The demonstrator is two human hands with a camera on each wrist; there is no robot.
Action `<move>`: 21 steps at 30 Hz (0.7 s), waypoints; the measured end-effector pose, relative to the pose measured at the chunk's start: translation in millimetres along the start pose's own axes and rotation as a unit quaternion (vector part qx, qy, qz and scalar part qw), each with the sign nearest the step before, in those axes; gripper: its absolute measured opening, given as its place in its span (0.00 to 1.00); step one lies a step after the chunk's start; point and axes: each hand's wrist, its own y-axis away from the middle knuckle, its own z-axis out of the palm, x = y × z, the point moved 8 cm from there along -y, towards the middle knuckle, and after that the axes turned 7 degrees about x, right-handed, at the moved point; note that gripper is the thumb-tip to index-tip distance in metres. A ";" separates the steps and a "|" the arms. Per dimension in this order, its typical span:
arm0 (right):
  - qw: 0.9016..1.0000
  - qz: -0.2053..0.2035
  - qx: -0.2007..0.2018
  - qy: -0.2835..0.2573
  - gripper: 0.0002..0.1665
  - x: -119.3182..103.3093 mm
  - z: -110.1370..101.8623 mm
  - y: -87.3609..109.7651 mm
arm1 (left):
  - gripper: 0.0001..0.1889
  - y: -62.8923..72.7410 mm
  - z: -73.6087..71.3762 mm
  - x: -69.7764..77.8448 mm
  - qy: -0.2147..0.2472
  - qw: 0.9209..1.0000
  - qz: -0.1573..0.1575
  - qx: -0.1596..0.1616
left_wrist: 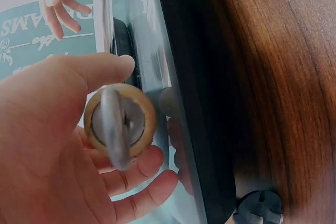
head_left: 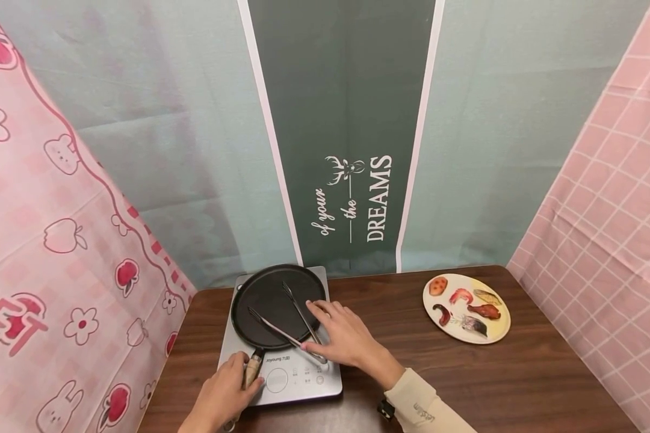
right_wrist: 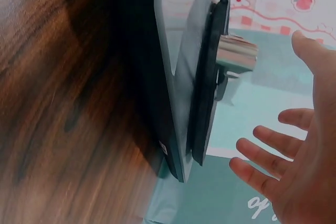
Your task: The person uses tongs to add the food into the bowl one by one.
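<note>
In the head view a black round frying pan (head_left: pixel 265 282) sits on a silver induction cooktop (head_left: pixel 295 394). My left hand (head_left: pixel 222 388) grips its wooden handle (head_left: pixel 253 368), with the thumb along one side; the left wrist view shows the handle's end (left_wrist: pixel 150 114) with a metal ring, inside the fingers. Metal tongs (head_left: pixel 279 332) lie spread across the pan, their tips inside it and their bend near the cooktop's right side. Over that bend hovers my right hand (head_left: pixel 346 337). From the right wrist, that hand (right_wrist: pixel 302 166) shows spread fingers, apart from the tongs (right_wrist: pixel 236 53).
To the right on the brown wooden table (head_left: pixel 401 325) is an oval plate (head_left: pixel 499 331) bearing several food pieces, among them a drumstick (head_left: pixel 484 311) and a shrimp (head_left: pixel 460 296). Fabric curtains (head_left: pixel 195 120) stand behind and at both sides. A black round object (left_wrist: pixel 260 205) lies beside the cooktop.
</note>
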 end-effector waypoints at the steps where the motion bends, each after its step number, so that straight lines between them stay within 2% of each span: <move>1: 1.000 0.000 -0.003 0.000 0.54 -1.0 1.6 0.2 | 0.23 0.0 0.7 -0.2 0.000 1.000 -0.001 0.000; 11: 1.000 0.010 -0.020 0.005 0.59 -9.2 16.1 -1.5 | 0.20 0.3 3.6 -0.8 -0.003 1.000 -0.011 0.002; 21: 0.999 -0.003 -0.006 0.034 0.62 -15.9 24.6 -0.6 | 0.20 0.0 5.6 0.4 -0.009 1.000 -0.012 0.011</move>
